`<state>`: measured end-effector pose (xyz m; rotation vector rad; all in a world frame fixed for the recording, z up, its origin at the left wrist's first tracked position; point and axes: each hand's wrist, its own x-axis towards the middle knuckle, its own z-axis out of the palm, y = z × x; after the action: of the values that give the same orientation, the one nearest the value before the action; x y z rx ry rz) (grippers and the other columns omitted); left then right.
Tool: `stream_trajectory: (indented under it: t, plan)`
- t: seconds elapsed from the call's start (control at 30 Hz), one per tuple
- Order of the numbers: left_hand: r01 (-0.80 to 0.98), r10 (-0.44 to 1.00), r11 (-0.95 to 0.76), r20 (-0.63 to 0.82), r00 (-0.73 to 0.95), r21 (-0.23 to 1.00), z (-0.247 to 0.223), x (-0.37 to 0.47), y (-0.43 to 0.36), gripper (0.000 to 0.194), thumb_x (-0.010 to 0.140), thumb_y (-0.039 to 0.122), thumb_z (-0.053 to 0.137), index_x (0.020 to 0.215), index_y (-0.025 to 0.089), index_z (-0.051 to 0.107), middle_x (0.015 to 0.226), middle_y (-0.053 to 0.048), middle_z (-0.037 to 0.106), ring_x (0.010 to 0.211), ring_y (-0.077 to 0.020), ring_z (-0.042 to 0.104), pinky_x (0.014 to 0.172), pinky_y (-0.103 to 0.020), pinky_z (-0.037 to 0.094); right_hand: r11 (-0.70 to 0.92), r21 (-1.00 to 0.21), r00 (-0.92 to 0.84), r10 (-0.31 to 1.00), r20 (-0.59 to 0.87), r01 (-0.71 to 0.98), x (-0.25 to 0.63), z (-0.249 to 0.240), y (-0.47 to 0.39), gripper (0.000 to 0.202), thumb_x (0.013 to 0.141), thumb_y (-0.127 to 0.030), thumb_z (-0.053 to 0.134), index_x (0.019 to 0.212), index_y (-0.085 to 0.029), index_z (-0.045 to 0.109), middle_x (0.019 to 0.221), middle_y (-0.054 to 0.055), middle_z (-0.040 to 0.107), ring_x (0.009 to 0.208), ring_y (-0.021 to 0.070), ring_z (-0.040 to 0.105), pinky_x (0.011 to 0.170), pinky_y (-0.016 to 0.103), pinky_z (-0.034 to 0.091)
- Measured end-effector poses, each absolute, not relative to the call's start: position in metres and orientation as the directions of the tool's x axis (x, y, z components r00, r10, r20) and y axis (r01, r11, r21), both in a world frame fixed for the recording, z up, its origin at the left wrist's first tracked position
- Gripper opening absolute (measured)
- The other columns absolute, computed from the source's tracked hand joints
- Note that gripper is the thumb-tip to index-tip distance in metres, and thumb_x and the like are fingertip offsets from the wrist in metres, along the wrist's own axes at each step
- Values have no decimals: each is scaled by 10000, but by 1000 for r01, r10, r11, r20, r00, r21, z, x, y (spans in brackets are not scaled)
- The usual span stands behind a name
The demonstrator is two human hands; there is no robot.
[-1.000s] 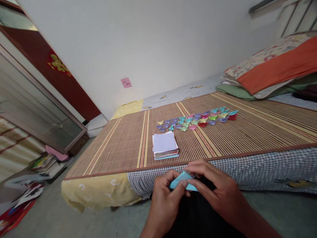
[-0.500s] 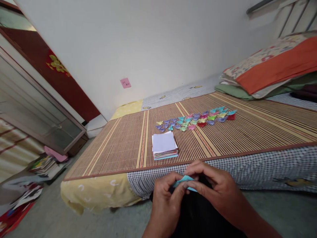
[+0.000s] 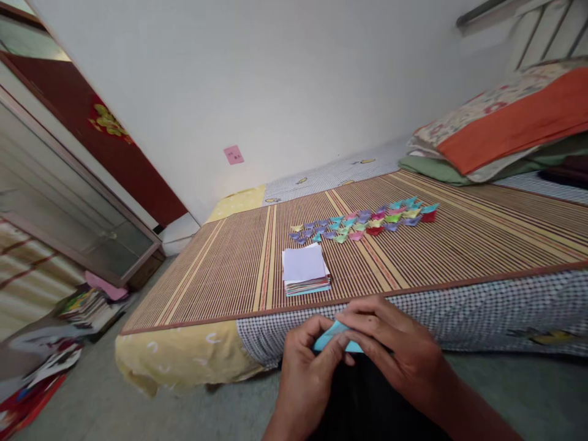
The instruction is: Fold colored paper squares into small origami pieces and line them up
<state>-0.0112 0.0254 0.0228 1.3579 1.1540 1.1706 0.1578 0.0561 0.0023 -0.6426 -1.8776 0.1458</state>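
Between my hands, in front of the bed's edge, is a folded piece of light blue paper (image 3: 329,336) with a pointed top. My left hand (image 3: 307,370) pinches its left side, thumb in front. Closed over the paper's right side, my right hand (image 3: 395,343) has its fingers along the top and its thumb near my left thumb. Parts of the paper are hidden behind the fingers. Beyond my hands a stack of square paper sheets (image 3: 304,264), lilac on top, lies on the striped mat. Behind it stand rows of small folded paper shapes (image 3: 362,222) in many colours.
The striped mat (image 3: 220,263) covers the bed, with a checked and yellow sheet (image 3: 193,355) hanging over its front. Pillows (image 3: 509,122) are piled at the right. A glass-fronted cabinet (image 3: 87,196) and stacked books (image 3: 87,306) are on the left. A pink note (image 3: 233,155) is on the wall.
My right fingers have come down over the top of the blue paper and lie closer together. The paper now shows a taller, flatter triangular face. The stack and the folded shapes have stayed put.
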Motion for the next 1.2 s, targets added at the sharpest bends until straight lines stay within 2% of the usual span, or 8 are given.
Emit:
stream_trajectory:
  t: [0.1, 0.2, 0.47, 0.53, 0.63, 0.8, 0.9, 1.2]
  plan:
    - [37, 994, -72, 68, 82, 997, 24, -10, 25, 242, 892, 356, 714, 768, 151, 679, 706, -10, 663, 646, -141, 588, 664, -244, 464, 852, -282, -293, 434, 852, 442, 158, 1, 57, 276, 976, -65, 562, 1206, -167, 675, 1071, 110, 695, 985, 211, 676, 845, 333, 565]
    - [46, 996, -59, 55, 71, 997, 25, -9, 25, 248, 892, 360, 714, 768, 148, 681, 683, -6, 650, 642, -141, 592, 663, -242, 461, 848, -261, -303, 427, 852, 462, 158, -1, 57, 282, 954, -15, 559, 1160, -166, 679, 1089, 111, 690, 1023, 216, 663, 874, 352, 551]
    - [99, 996, -88, 85, 35, 991, 30, -8, 22, 270, 870, 355, 724, 702, 151, 666, 643, -6, 626, 627, -140, 543, 626, -236, 433, 808, -511, -191, 573, 797, 294, 152, 5, 53, 146, 952, -67, 581, 914, -196, 639, 910, 37, 675, 903, 146, 687, 809, 224, 538]
    - [97, 995, -94, 91, 33, 991, 29, -7, 21, 279, 870, 358, 722, 694, 151, 660, 649, -9, 625, 636, -141, 541, 629, -236, 435, 795, -536, -173, 593, 787, 285, 151, 7, 52, 161, 942, -69, 589, 860, -204, 617, 872, 20, 666, 867, 135, 683, 796, 213, 530]
    - [32, 997, -73, 72, 41, 997, 28, -6, 21, 255, 860, 354, 737, 726, 147, 673, 659, -12, 640, 641, -143, 558, 645, -239, 450, 823, -490, -190, 551, 813, 287, 151, 7, 50, 168, 942, -60, 580, 868, -204, 625, 878, 18, 661, 876, 135, 670, 804, 224, 523]
    - [-155, 997, 20, -8, 81, 988, 27, -6, 25, 216, 824, 335, 787, 792, 147, 684, 624, 3, 656, 572, -128, 586, 618, -228, 469, 839, -342, -247, 470, 847, 423, 154, 1, 48, 168, 942, -55, 575, 964, -183, 682, 1068, 81, 660, 1005, 189, 636, 873, 309, 511]
    - [-192, 998, 37, -26, 56, 981, 26, -5, 26, 194, 821, 299, 792, 783, 152, 669, 612, 23, 643, 529, -104, 567, 592, -208, 459, 841, -300, -270, 449, 852, 450, 153, -1, 48, 165, 953, -66, 573, 986, -184, 684, 1046, 75, 672, 986, 193, 633, 879, 327, 503]
    - [-36, 998, -59, 60, 35, 998, 19, -2, 19, 251, 924, 368, 685, 797, 153, 657, 653, -3, 623, 627, -133, 539, 642, -236, 443, 752, -566, -108, 628, 770, 337, 144, 2, 47, 151, 934, -85, 582, 871, -222, 599, 923, 13, 683, 909, 131, 696, 815, 209, 521]
